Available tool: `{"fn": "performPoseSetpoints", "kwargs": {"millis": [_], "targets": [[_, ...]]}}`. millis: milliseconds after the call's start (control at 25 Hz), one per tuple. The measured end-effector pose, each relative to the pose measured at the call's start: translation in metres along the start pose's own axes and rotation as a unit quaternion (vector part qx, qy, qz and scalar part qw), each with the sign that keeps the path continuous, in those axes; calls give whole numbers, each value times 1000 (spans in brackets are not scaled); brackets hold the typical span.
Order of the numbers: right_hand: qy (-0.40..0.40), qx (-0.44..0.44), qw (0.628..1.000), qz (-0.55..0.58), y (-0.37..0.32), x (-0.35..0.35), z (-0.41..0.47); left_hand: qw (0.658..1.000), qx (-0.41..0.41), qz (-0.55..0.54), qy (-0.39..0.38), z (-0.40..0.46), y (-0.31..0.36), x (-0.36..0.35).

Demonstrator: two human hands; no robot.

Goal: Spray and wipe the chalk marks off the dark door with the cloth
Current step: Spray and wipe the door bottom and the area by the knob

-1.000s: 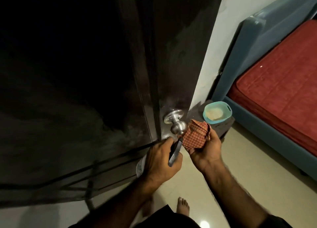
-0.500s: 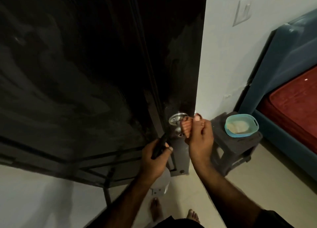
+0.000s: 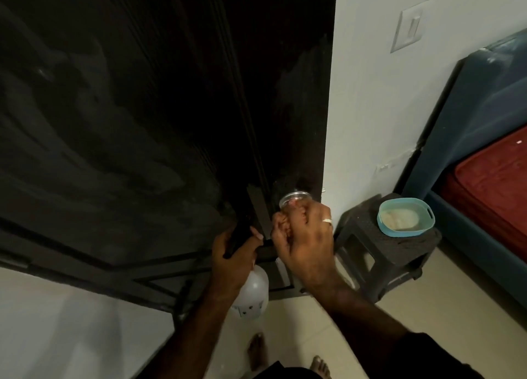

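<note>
The dark door (image 3: 137,116) fills the left and centre, with faint grey smears across its panels. Its silver knob (image 3: 293,198) shows just above my right hand (image 3: 306,242), which is closed over the knob with the red checked cloth (image 3: 285,225) bunched under the fingers; only a sliver of cloth shows. My left hand (image 3: 238,257) grips the black trigger head of a white spray bottle (image 3: 252,294), whose body hangs below the hand, close to the door's lower rail.
A dark plastic stool (image 3: 382,262) stands right of the door and carries a teal bowl (image 3: 406,216) of pale liquid. A blue bed frame (image 3: 479,102) with a red mattress (image 3: 496,185) lies at right. A wall switch (image 3: 409,25) is above. My bare feet stand on the tiled floor.
My right hand has gone from beside the knob to wrapped over it with the cloth. The view has tilted up, and my left hand with the bottle has shifted slightly lower left.
</note>
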State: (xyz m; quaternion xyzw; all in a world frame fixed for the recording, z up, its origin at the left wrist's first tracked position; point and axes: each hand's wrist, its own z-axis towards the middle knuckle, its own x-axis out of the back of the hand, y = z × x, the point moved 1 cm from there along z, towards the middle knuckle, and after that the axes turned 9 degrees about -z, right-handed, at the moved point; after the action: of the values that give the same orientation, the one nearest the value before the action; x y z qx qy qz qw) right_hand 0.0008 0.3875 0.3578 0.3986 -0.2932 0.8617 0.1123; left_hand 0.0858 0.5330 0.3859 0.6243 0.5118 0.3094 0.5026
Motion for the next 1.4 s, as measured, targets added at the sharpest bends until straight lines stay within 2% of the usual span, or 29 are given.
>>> {"fn": "performPoseSetpoints", "kwargs": {"millis": [40, 80, 120, 160, 200, 240, 280, 320, 360, 400, 440, 480, 520, 560, 600, 680, 760, 840, 920, 960, 1000, 1040, 1080, 1120, 1200, 1240, 1280, 1320, 1400], "targets": [[2, -92, 992, 84, -3, 0, 1, 1000, 0, 3, -1, 0, 0, 0], [0, -192, 964, 185, -5, 0, 3, 1000, 6, 2, 4, 1, -1, 2], [-4, -296, 907, 300, -6, 1, 7, 1000, 16, 0, 7, 2, -2, 4], [-22, -399, 813, 423, -4, 1, 12, 1000, 21, 0, 5, 3, -2, 6], [-59, -485, 696, 526, -4, 3, 17, 1000, 19, 2, -2, 3, -1, 6], [-110, -533, 584, 603, -4, 8, 20, 1000, 13, 6, -6, 3, 1, 5], [-149, -552, 517, 637, -4, 12, 22, 1000, 11, 6, -8, 3, 3, 4], [-165, -552, 506, 642, -3, 13, 21, 1000, 8, 5, -11, 4, 5, 3], [-162, -541, 552, 614, -1, 11, 21, 1000, 5, 4, -19, 4, 7, 1], [-146, -507, 649, 548, 2, 8, 21, 1000, 1, 2, -30, 5, 9, 0], [-120, -444, 768, 445, 4, 10, 22, 999, 0, 2, -36, 6, 10, -1], [-97, -350, 871, 330, 2, 15, 23, 999, 0, 2, -38, 8, 11, -1], [-84, -237, 947, 200, -1, 18, 22, 999, -4, 3, -43, 10, 14, -1], [-69, -129, 987, 62, -6, 18, 19, 998, -12, 4, -59, 12, 16, -3], [-60, -28, 996, -59, -12, 17, 15, 997, -20, 8, -77, 15, 18, -4], [-68, 134, 968, -202, -13, 8, 0, 994, -28, 8, -106, 20, 22, -6], [-32, 193, 958, -210, -1, 0, -11, 992, -36, 11, -124, 28, 26, -6], [31, 118, 983, -135, 4, -5, -14, 988, -48, 26, -142, 35, 30, -5], [65, -59, 996, 9, -10, -8, -12, 984, -64, 41, -162, 42, 34, -1], [79, -152, 980, 103, -20, -11, -10, 981, -71, 46, -172, 45, 35, 3], [101, -235, 945, 205, -30, -12, -6, 979, -77, 49, -182, 47, 36, 6], [117, -309, 890, 314, -34, -14, -1, 977, -82, 49, -191, 49, 37, 9], [112, -377, 813, 428, -35, -14, 5, 975, -88, 46, -199, 50, 39, 11], [74, -443, 716, 535, -32, -15, 11, 973, -93, 43, -206, 52, 40, 12], [-46, -533, 516, 669, -29, -12, 18, 971, -94, 41, -216, 55, 42, 14], [-87, -550, 465, 688, -28, -9, 18, 970, -90, 42, -220, 56, 43, 14], [-117, -556, 457, 685, -26, -7, 18, 971, -85, 43, -221, 58, 43, 14], [-140, -558, 472, 668, -22, -7, 19, 971, -80, 42, -221, 59, 44, 14], [-162, -553, 532, 620, -6, -7, 20, 971, -73, 39, -223, 61, 46, 15]]}}
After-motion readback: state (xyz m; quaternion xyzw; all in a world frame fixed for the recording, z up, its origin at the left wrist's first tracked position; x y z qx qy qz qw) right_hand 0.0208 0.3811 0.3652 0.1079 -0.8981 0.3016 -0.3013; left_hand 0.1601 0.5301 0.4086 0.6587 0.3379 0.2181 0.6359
